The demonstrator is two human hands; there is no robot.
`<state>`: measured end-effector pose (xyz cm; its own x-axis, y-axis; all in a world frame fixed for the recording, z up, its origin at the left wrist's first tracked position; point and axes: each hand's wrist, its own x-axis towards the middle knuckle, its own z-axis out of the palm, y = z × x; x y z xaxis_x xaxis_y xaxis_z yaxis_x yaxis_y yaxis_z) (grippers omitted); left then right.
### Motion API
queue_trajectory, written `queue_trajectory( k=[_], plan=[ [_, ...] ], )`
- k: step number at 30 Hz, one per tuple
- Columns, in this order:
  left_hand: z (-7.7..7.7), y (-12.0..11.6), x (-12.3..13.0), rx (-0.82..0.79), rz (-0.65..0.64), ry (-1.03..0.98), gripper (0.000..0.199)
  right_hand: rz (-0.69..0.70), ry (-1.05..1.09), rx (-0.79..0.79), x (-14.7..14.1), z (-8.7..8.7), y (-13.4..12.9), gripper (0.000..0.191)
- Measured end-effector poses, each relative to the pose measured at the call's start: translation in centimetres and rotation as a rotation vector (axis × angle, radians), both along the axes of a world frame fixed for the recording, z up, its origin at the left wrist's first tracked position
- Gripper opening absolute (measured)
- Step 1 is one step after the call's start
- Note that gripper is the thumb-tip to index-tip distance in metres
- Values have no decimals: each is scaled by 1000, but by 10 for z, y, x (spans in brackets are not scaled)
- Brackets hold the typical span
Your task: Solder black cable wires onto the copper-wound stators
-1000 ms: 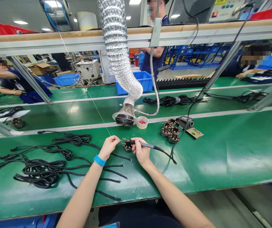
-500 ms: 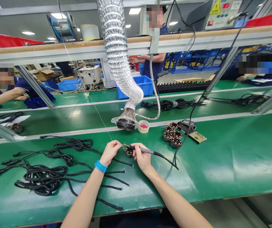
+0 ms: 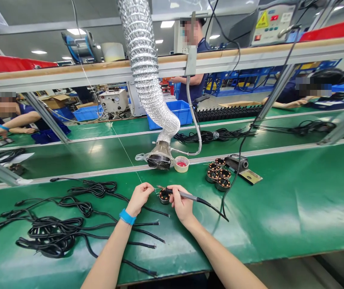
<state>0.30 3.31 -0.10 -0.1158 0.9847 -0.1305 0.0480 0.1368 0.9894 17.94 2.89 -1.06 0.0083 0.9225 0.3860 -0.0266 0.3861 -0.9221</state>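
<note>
My right hand (image 3: 181, 202) is closed round a soldering iron (image 3: 187, 195), its tip pointing left above a small motor stator (image 3: 164, 196) with copper windings. The stator rests on the green bench, thin lead ends sticking out at its left. My left hand (image 3: 141, 197), wearing a blue wristband (image 3: 127, 217), pinches the solder wire (image 3: 126, 154), a thin strand running down from the spool (image 3: 80, 46) on the shelf. Its fingertips are just left of the iron's tip; whether wire and tip touch is too small to tell.
Black cables (image 3: 54, 233) lie coiled at left, stripped ends toward me. Several more stators (image 3: 218, 175) and an iron stand (image 3: 237, 162) sit at right. A fume extractor hose (image 3: 148, 76) hangs ahead beside a round tub (image 3: 181, 164). Co-workers sit and stand beyond.
The view has shifted slightly. The iron's tip has lifted a little off the stator's leads and my left fingertips, so more of the stator shows. Both hands keep their grips.
</note>
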Motion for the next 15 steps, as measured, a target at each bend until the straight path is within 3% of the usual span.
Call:
queue_trajectory(
  k=[15],
  plan=[
    [-1,0,-1,-13,-1,-18,26,-1,-36,43,-1,1,-1,32]
  ],
)
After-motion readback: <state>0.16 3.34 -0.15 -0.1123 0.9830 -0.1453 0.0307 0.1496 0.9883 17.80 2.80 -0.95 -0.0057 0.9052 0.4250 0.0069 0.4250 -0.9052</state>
